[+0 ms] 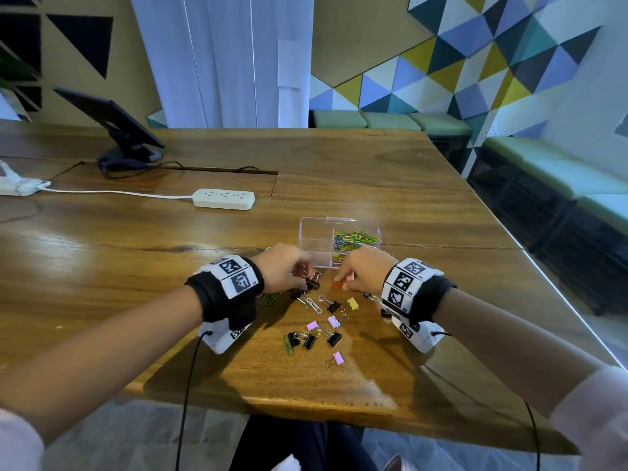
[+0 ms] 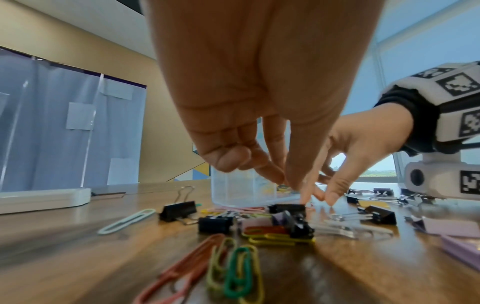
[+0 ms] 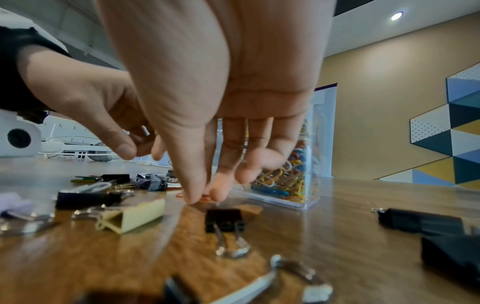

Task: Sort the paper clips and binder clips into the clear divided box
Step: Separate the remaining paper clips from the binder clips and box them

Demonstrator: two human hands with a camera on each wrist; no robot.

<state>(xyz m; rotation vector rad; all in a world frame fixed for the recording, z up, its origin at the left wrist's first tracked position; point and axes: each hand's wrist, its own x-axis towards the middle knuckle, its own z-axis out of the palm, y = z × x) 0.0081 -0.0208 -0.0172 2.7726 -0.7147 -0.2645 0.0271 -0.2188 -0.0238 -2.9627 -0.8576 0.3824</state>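
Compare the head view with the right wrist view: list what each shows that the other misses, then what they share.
Only the head view shows the power strip, the black stand, and the clear divided box with its left compartment empty.

Only the right wrist view shows the right hand from beneath, its thumb and fingertips pinching an orange paper clip at the wooden table.

Both show the left hand, the yellow binder clip, and colored paper clips filling the right compartment.
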